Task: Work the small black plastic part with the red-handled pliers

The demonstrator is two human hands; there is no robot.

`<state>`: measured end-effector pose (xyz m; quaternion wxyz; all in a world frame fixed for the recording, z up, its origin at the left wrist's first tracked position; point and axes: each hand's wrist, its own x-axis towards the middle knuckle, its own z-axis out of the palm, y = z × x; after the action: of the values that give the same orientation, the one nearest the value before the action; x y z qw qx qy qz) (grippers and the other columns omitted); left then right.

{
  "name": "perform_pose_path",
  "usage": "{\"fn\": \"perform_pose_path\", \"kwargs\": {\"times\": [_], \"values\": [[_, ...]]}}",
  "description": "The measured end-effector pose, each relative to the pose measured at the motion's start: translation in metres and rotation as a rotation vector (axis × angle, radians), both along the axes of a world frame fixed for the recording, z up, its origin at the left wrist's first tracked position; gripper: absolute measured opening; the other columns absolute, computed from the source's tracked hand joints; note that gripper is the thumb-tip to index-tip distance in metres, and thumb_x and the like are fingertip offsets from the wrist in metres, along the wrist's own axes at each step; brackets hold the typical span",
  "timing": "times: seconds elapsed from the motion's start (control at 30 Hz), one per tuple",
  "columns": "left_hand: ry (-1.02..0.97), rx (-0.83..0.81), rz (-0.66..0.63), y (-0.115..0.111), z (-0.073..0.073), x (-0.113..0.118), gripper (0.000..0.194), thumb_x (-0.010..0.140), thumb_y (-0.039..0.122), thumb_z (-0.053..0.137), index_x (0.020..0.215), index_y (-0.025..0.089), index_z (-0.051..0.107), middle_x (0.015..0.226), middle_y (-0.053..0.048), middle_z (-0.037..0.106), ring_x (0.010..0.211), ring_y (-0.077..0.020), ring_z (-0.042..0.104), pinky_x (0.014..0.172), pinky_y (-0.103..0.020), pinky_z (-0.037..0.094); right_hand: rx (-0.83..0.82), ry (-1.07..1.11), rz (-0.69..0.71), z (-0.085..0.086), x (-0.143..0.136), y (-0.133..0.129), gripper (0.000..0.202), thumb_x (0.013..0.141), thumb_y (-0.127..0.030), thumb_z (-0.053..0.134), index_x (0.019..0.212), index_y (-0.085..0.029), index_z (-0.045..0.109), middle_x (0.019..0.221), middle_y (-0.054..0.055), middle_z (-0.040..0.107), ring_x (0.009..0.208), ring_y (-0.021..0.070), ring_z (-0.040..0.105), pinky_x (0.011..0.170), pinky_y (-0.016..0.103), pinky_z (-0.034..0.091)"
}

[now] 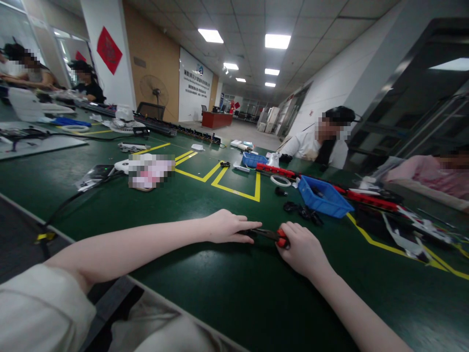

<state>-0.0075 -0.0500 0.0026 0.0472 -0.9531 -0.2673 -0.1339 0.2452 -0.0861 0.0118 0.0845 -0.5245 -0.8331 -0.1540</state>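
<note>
On the green table (176,205), yellow tape lines (234,191) are marking out shapes. At the left, a blurred-out flat item (148,178) is lying against a white object (126,165), with a dark cable (69,200) running toward the near edge. At the right, a large blue bin (326,198) is sitting beside a white ring (280,181); a smaller blue bin (253,159) is resting farther away. Red strips (373,199) are stretching toward the right. Beyond them, a person in white (302,144) is sitting, and a pink sleeve (421,171) is showing farther right. At the far left, a person in black (93,90) is sitting. In the far background, a fan (156,92) and a red desk (217,120) are standing.
</note>
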Motion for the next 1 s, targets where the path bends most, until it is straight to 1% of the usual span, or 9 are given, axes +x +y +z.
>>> {"fn": "perform_pose_path", "kwargs": {"times": [0.17, 0.27, 0.43, 0.53, 0.7, 1.0], "values": [[-0.083, -0.076, -0.023, 0.0019, -0.0018, -0.0003, 0.051, 0.092, 0.054, 0.048, 0.135, 0.026, 0.050, 0.100, -0.003, 0.067, 0.080, -0.0175, 0.068, 0.064, -0.023, 0.048, 0.037, 0.017, 0.034, -0.0002, 0.0002, -0.0009, 0.006, 0.075, -0.019, 0.054, 0.080, -0.019, 0.055, 0.083, 0.007, 0.060, 0.074, 0.0200, 0.053, 0.065, 0.031, 0.038], [-0.087, -0.069, -0.029, 0.0025, -0.0025, -0.0003, 0.052, 0.092, 0.054, 0.048, 0.135, 0.024, 0.049, 0.100, -0.004, 0.067, 0.080, -0.0181, 0.068, 0.065, -0.024, 0.048, 0.029, 0.026, 0.031, -0.0004, 0.0003, -0.0013, 0.006, 0.074, -0.019, 0.054, 0.080, -0.019, 0.055, 0.082, 0.006, 0.059, 0.073, 0.0193, 0.052, 0.065, 0.030, 0.037], [-0.050, -0.022, -0.052, 0.0048, -0.0042, 0.0000, 0.055, 0.095, 0.054, 0.041, 0.138, 0.021, 0.046, 0.100, -0.006, 0.067, 0.075, -0.0181, 0.067, 0.064, -0.025, 0.049, -0.015, 0.031, 0.000, -0.0006, 0.0001, -0.0012, 0.007, 0.073, -0.018, 0.055, 0.080, -0.018, 0.055, 0.083, 0.006, 0.059, 0.073, 0.0187, 0.051, 0.066, 0.030, 0.037], [-0.065, -0.032, -0.063, 0.0063, -0.0053, 0.0004, 0.056, 0.094, 0.055, 0.043, 0.138, 0.021, 0.047, 0.099, -0.006, 0.067, 0.079, -0.0184, 0.068, 0.065, -0.025, 0.049, -0.025, 0.041, -0.003, -0.0005, 0.0004, -0.0013, 0.006, 0.074, -0.018, 0.054, 0.080, -0.018, 0.055, 0.084, 0.006, 0.059, 0.073, 0.0185, 0.050, 0.067, 0.030, 0.036], [-0.085, -0.059, -0.057, 0.0062, -0.0048, 0.0004, 0.055, 0.093, 0.056, 0.046, 0.135, 0.022, 0.049, 0.101, -0.005, 0.068, 0.080, -0.0182, 0.068, 0.066, -0.025, 0.048, 0.011, 0.056, 0.027, -0.0002, 0.0006, -0.0018, 0.006, 0.074, -0.018, 0.054, 0.080, -0.019, 0.055, 0.084, 0.006, 0.060, 0.073, 0.0185, 0.050, 0.066, 0.030, 0.036], [-0.067, -0.037, -0.064, 0.0044, -0.0018, -0.0001, 0.053, 0.094, 0.054, 0.044, 0.134, 0.021, 0.050, 0.103, -0.006, 0.068, 0.078, -0.0179, 0.068, 0.067, -0.026, 0.049, 0.034, 0.056, 0.051, -0.0004, 0.0012, -0.0010, 0.006, 0.074, -0.018, 0.054, 0.079, -0.020, 0.054, 0.082, 0.005, 0.060, 0.073, 0.0185, 0.052, 0.065, 0.029, 0.036]]}}
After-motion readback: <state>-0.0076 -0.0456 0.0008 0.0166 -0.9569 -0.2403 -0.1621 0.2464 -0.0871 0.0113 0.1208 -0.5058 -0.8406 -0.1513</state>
